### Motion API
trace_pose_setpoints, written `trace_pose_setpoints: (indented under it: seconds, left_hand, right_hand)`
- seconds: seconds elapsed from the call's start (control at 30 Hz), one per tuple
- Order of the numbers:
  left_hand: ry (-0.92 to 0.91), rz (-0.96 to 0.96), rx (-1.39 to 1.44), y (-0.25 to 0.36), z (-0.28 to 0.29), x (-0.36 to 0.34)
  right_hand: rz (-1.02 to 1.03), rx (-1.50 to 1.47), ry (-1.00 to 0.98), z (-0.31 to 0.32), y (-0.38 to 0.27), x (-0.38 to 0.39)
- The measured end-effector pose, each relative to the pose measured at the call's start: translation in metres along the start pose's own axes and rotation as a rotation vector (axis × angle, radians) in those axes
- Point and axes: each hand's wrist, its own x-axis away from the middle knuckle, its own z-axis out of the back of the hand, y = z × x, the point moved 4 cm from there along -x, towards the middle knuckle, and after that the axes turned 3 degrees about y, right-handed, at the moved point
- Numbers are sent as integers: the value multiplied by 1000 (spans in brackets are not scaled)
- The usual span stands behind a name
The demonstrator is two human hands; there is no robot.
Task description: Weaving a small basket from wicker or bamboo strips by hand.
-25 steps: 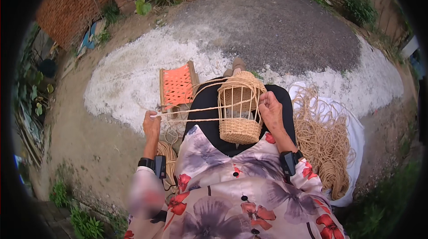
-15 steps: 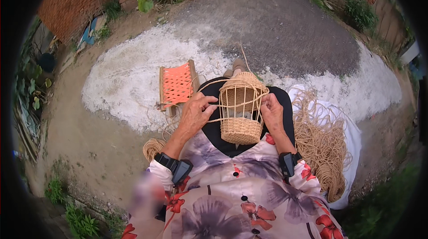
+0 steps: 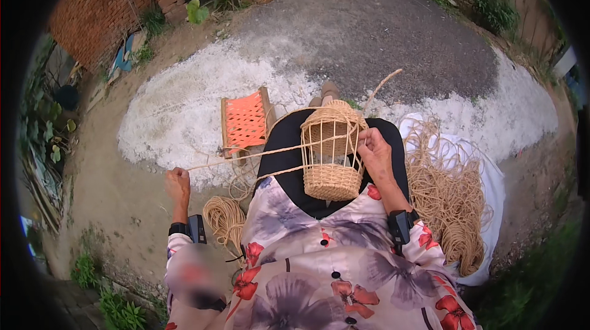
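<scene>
A partly woven basket (image 3: 333, 183) of tan cord rests on my lap between my knees, with bare upright stakes between its two woven bands. Out to the left, my left hand (image 3: 178, 186) is closed on a tan cord (image 3: 246, 156), which runs taut across to the basket's stakes. My right hand (image 3: 375, 150) grips the basket's right side, its fingers curled at the stakes and partly hidden. A second strand crosses from the basket's lower band toward my left thigh. One loose cord end sticks up beyond the basket's far rim.
A low wooden stool (image 3: 245, 122) with an orange woven seat stands ahead on the left. A coil of cord (image 3: 224, 218) lies beside my left thigh. Right of me, a large tangled cord pile (image 3: 444, 198) lies on white cloth (image 3: 493, 207). Brick walls and plants border the yard.
My left hand has swung far out to the left, drawing the cord straight. My right hand has stayed at the basket. The loose end beyond the rim has shifted right.
</scene>
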Motion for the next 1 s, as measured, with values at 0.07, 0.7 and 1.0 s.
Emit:
trace_pose_setpoints:
  seconds: [0.07, 0.7, 1.0]
  left_hand:
    - [46, 262, 38, -84, -2, 7]
    - [-41, 1185, 976, -286, 64, 85]
    - [-783, 479, 1514, 135, 42, 33]
  right_hand:
    - [-6, -52, 14, 2, 7, -2]
    - [595, 588, -116, -48, -111, 14]
    - [559, 714, -83, -54, -97, 6]
